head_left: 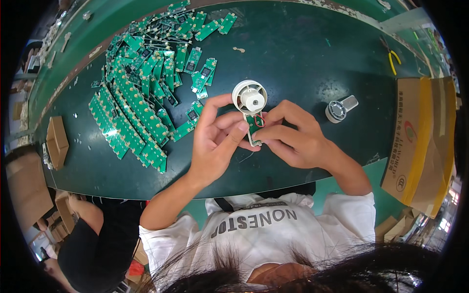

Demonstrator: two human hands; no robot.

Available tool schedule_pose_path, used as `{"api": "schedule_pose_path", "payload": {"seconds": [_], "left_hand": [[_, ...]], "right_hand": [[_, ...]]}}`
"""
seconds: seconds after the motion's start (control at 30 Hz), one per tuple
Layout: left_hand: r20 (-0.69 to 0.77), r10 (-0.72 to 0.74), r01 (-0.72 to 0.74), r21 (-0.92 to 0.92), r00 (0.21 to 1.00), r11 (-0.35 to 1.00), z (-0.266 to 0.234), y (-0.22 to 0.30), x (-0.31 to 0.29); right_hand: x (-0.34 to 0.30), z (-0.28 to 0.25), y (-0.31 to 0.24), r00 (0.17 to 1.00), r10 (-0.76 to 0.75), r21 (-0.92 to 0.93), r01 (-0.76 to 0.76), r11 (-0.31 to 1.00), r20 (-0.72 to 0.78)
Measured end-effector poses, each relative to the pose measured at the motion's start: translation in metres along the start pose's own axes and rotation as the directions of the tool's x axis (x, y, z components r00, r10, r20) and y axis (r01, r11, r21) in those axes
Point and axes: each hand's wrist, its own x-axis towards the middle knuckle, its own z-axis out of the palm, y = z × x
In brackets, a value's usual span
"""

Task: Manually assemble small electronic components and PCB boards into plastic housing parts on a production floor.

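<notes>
Between my hands is a white handheld fan body (249, 98), its round motor housing on top and its opened handle pointing toward me. A green circuit board (252, 128) with a red wire sits in the handle. My left hand (217, 134) is closed around the left side of the fan, thumb along the handle. The fingers of my right hand (292, 136) are pinched at the board's lower right edge; whether they hold a small part there is hidden. A second fan piece (341, 108), white and grey, lies on the table to the right.
A heap of green circuit boards (129, 117), some still in joined panels, covers the table's left part. Yellow-handled pliers (392, 58) lie at the far right. A cardboard box (415, 141) stands at the right edge, and a small cardboard tray (57, 142) at the left. Another person's arm (88, 212) shows lower left.
</notes>
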Motion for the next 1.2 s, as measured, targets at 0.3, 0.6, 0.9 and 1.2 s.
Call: {"api": "schedule_pose_path", "payload": {"seconds": [0.3,0.6,0.9,1.2], "left_hand": [[0.020,-0.035,0.034,0.034,0.999,0.999,0.001,0.003,0.000],[0.032,-0.036,0.036,-0.009,0.999,0.999,0.003,0.005,0.000],[-0.020,-0.065,0.064,-0.032,0.998,0.997,0.004,0.002,0.001],[-0.018,-0.121,0.121,-0.010,0.992,0.993,0.003,0.002,0.004]], "right_hand": [[0.001,-0.003,-0.003,0.994,0.088,0.081,-0.083,0.993,-0.062],[0.002,-0.004,-0.005,0.978,0.095,-0.037,-0.103,0.994,-0.188],[0.000,0.002,-0.003,0.997,0.013,-0.041,-0.017,0.999,-0.073],[0.002,-0.010,0.002,0.986,-0.145,-0.213,0.159,0.964,0.080]]}}
